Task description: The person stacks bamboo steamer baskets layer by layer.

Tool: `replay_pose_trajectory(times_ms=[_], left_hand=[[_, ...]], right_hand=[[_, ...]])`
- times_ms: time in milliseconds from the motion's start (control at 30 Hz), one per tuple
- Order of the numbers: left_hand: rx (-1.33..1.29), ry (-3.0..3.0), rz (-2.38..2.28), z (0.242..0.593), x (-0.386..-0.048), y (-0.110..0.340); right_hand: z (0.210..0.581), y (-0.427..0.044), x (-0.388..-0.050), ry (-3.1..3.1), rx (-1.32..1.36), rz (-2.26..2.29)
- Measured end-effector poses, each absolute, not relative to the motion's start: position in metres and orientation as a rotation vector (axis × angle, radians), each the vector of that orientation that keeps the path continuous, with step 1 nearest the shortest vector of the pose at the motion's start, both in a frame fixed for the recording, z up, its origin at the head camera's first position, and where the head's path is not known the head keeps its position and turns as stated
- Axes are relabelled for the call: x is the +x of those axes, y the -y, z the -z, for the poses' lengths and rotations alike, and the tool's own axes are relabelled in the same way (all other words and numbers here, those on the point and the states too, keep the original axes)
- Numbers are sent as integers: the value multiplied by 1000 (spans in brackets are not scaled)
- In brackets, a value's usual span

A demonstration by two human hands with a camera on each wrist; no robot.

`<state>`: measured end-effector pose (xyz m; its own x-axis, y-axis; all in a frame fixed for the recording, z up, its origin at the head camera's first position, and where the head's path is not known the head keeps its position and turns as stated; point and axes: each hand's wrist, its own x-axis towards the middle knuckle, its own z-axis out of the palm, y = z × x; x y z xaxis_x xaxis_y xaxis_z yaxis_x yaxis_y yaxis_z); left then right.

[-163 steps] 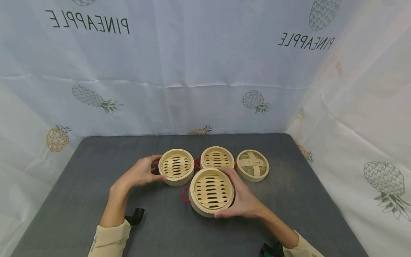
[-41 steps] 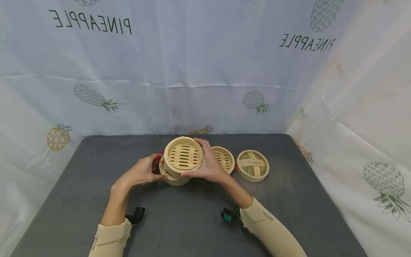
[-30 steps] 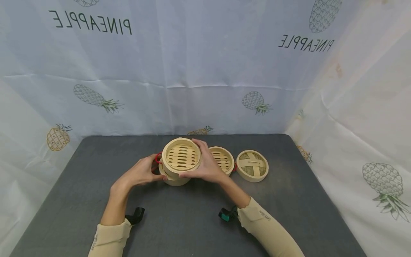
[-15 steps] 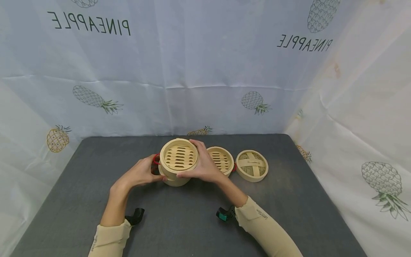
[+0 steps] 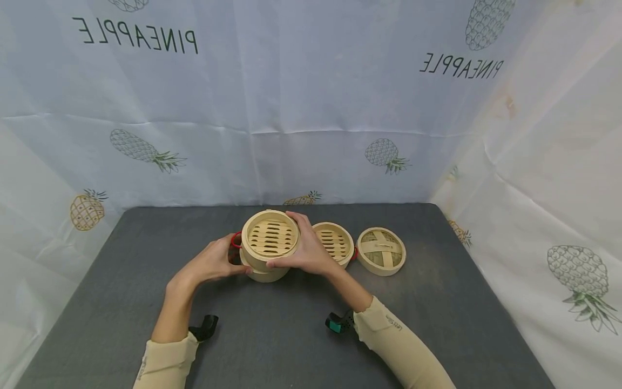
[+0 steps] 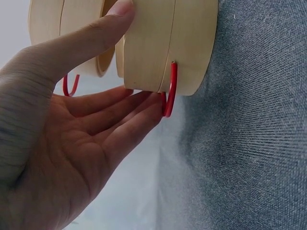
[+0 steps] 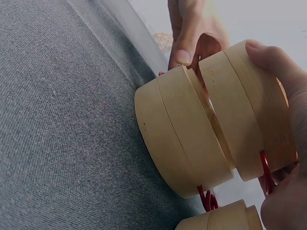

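Observation:
My left hand (image 5: 216, 262) grips the left side of a round bamboo steamer basket (image 5: 266, 276) standing on the table. Thumb and fingers lie on its wall, by a red loop handle (image 6: 171, 88). My right hand (image 5: 306, 251) holds a second steamer basket (image 5: 270, 240) by its right side, above the first. In the right wrist view a gap shows between the upper basket (image 7: 237, 108) and the lower basket (image 7: 180, 129), and the upper one is tilted against it. Slats in the upper basket face up; the lower one's are hidden.
Just right of the pair is a third slatted steamer basket (image 5: 335, 242), partly hidden by my right hand. A bamboo steamer lid (image 5: 382, 251) with crossed bands lies farther right on the dark grey table (image 5: 272, 346). A pineapple-print cloth (image 5: 311, 97) hangs behind.
My right hand has carried its basket from the front of the table up and left, over the left basket, shifting slightly left and down lately. My left hand has kept its grip in place.

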<state>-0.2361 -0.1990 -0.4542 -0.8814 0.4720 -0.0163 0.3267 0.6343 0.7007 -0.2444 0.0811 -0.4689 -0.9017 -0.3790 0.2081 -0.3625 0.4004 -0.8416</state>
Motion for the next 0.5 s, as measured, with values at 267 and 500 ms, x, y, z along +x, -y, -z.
replay_pose_trajectory(times_ms=[267, 500], left_hand=[[643, -2679, -1050, 453, -234, 200], [612, -2708, -1007, 454, -235, 201]], right_hand=[[469, -80, -245, -2611, -697, 1555], [469, -80, -247, -2582, -720, 1544]])
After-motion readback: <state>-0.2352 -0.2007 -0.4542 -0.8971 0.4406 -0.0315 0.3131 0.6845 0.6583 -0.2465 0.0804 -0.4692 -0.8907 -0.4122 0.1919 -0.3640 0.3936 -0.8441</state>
